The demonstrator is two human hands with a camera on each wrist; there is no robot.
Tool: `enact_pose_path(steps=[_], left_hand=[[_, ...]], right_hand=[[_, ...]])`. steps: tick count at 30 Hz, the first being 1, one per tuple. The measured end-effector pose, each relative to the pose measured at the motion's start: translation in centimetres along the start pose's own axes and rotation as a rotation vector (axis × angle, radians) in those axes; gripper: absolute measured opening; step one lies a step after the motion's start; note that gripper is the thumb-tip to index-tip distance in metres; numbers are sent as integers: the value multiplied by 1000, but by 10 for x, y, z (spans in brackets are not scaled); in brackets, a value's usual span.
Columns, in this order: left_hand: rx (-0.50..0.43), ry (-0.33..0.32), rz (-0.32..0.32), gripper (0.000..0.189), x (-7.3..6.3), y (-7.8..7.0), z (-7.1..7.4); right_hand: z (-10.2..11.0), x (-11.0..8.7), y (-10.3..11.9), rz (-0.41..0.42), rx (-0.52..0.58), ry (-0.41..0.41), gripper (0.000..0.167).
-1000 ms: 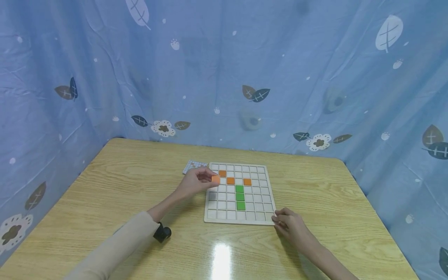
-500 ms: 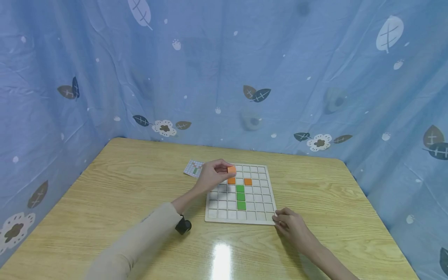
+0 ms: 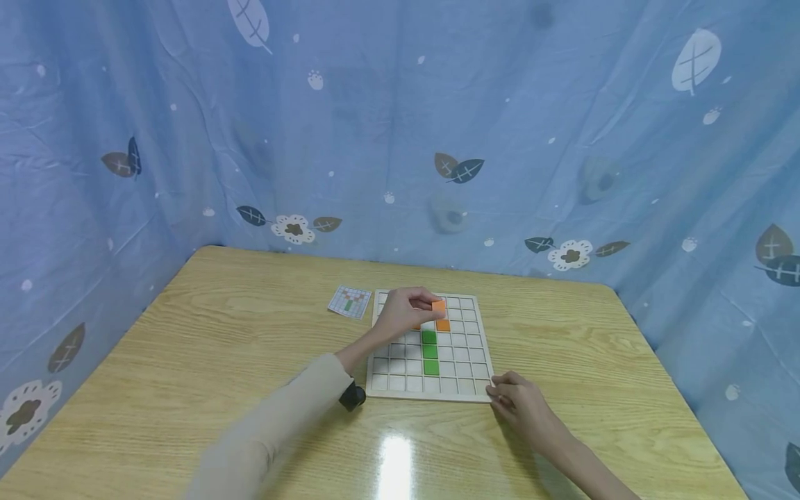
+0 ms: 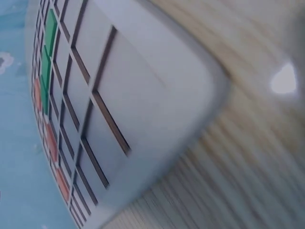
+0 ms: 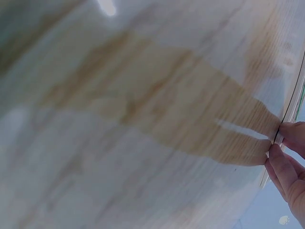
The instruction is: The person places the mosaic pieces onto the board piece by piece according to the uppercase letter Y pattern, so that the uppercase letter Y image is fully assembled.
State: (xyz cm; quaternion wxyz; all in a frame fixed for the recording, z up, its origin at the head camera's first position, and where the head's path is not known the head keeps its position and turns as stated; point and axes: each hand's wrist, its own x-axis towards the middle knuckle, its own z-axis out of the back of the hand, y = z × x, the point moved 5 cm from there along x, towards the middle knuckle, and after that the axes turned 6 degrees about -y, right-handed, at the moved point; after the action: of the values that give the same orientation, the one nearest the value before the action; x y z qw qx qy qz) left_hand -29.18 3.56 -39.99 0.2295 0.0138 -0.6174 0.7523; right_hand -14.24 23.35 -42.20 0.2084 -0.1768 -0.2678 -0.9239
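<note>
My left hand (image 3: 407, 311) pinches an orange square tile (image 3: 439, 307) between thumb and fingertips, over the upper part of a white grid board (image 3: 425, 396). Just below the held tile an orange tile (image 3: 443, 325) lies in its cell. Three green tiles (image 3: 430, 351) form a column down the middle. Other orange tiles are mostly covered by the left hand in the head view; the left wrist view shows orange tiles (image 4: 62, 184) in the grid. My right hand (image 3: 523, 407) grips the board's near right corner, thumb and fingers at its edge (image 5: 277, 131).
A small printed card (image 3: 350, 302) with a coloured grid pattern lies just left of the board. The wooden table (image 3: 250, 312) reaches back to a blue patterned curtain (image 3: 387, 139). A black device (image 3: 353, 396) sits at my left wrist.
My left hand has moved right across the board with the orange tile, from its left side to above the right-hand orange tile, uncovering the card. The right hand has stayed at the corner.
</note>
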Motion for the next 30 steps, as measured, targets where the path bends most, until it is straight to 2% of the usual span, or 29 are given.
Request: enact_pose_path(steps=[7, 14, 21, 26, 30], left_hand=[[60, -23, 5, 23, 10, 3, -16], [99, -71, 30, 22, 23, 7, -21], [132, -87, 43, 22, 35, 15, -31], [155, -107, 99, 23, 39, 22, -39], [204, -69, 179, 23, 41, 31, -47]], right_hand=[[-1, -2, -1, -11, 1, 0, 17], [0, -1, -1, 4, -9, -8, 18], [1, 0, -1, 1, -13, -10, 17], [0, 0, -1, -3, -1, 9, 16], [0, 0, -2, -10, 2, 18, 17]])
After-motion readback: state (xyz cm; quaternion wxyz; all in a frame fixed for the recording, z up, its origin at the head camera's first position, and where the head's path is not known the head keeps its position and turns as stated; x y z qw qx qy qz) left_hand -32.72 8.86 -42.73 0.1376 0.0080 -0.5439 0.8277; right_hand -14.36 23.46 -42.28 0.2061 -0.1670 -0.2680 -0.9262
